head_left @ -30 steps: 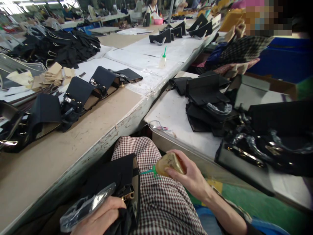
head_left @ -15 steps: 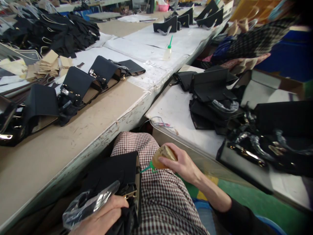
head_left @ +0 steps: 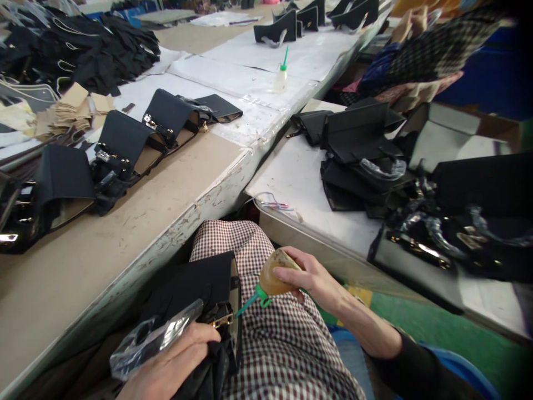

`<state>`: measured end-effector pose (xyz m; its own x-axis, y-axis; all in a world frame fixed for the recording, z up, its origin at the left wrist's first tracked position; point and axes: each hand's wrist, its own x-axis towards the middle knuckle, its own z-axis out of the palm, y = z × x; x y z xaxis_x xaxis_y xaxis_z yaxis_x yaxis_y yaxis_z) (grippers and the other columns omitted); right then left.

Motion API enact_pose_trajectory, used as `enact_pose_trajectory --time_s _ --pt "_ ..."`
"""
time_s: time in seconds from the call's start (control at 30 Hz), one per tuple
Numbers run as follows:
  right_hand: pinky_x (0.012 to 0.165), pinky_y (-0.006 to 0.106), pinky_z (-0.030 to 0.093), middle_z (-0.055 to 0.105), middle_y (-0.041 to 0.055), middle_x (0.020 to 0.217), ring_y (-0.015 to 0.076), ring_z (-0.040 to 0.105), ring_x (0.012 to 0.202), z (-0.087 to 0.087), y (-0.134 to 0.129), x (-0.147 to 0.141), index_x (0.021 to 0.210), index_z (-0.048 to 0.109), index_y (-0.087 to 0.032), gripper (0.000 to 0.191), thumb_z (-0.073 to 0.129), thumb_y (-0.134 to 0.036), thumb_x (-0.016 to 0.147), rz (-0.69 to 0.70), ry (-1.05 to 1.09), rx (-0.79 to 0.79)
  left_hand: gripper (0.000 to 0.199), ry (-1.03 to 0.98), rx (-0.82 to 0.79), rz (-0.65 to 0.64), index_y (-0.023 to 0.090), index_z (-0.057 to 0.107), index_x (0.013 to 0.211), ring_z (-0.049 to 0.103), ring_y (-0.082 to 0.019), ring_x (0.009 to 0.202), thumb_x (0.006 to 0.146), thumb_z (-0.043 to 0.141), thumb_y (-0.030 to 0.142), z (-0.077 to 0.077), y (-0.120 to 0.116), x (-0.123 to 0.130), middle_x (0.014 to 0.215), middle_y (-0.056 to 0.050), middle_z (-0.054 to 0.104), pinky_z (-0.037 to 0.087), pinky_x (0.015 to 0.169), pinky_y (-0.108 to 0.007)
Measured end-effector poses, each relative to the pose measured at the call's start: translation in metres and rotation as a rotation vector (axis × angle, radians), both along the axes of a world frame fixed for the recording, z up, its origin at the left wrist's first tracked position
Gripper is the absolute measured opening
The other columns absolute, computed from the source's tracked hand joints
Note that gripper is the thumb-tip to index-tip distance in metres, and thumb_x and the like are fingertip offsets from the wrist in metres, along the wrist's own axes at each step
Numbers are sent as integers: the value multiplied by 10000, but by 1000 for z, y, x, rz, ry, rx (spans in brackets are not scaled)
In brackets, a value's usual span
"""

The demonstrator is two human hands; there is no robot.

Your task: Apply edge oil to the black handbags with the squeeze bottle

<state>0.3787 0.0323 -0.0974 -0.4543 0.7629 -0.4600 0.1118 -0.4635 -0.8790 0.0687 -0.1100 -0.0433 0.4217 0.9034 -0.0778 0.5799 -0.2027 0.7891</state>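
A black handbag [head_left: 195, 283] lies across my lap, its gold clasp showing near the edge and its handle wrapped in clear plastic [head_left: 154, 339]. My left hand [head_left: 175, 355] is closed on the bag beside that clasp; part of its grip is hidden. My right hand [head_left: 306, 275] squeezes round a yellowish glue bottle [head_left: 275, 272] with a green nozzle. The bottle is tilted down to the left, and the nozzle's tip is at the bag's side edge, just right of the clasp.
Several black bags [head_left: 129, 144] stand along the left table [head_left: 166, 194]. More bags [head_left: 358, 139] are piled on the right table. A second green-tipped bottle [head_left: 281, 78] stands further back. Another person's checked sleeve [head_left: 441, 55] is at the upper right.
My right hand has tilted the glue bottle more steeply, and its nozzle tip has moved down along the bag's edge towards the clasp. My left hand stays on the bag.
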Motion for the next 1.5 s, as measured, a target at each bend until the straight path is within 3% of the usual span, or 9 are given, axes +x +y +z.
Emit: enact_pose_trajectory --time_s 0.3,0.57,0.8,1.0,1.23,1.33,1.5 --pt "410 162 362 570 -24 742 87 459 548 11 -23 4 1004 651 -169 361 783 -481 879 -26 174 -91 306 -24 -16 -4 260 603 1165 666 -141 1115 984 492 40 6 6 8 1213 -32 662 505 996 -180" --pt "401 163 379 594 -13 772 91 473 546 18 -38 8 1049 652 -176 423 795 -521 852 -27 175 -109 315 -35 20 -7 262 592 1164 660 -134 1112 988 484 25 8 5 10 1212 -25 646 481 1006 -181" --pt "451 207 382 592 -30 769 109 479 564 14 -23 8 1114 628 -189 409 761 -489 871 -27 -62 37 257 -29 47 -29 247 570 1166 660 -144 1107 1025 466 59 3 3 8 1197 -44 644 493 971 -198" --pt "714 337 510 695 33 929 235 633 843 4 -13 4 1132 632 -186 404 727 -465 855 -71 -247 247 262 -35 56 -27 249 582 1168 660 -148 1122 1025 458 68 0 2 7 1206 -44 650 489 996 -202" --pt "845 416 494 704 65 1014 272 649 913 -10 -15 -3 1129 617 -185 406 693 -483 864 -79 -359 409 315 -25 108 2 246 594 1158 674 -153 1101 996 436 28 4 5 10 1187 -43 671 506 990 -206" --pt "844 422 494 703 69 1018 277 644 910 -8 -16 -1 1152 609 -183 429 700 -479 856 -65 -366 412 293 -28 114 -5 238 595 1152 680 -155 1086 1004 442 37 4 7 10 1182 -55 675 519 965 -201" --pt "796 367 503 705 32 965 245 632 878 4 -23 11 1158 628 -200 420 744 -459 848 -61 -222 268 283 -25 94 -34 234 606 1175 680 -160 1109 995 506 40 3 9 6 1200 -63 679 520 985 -199"
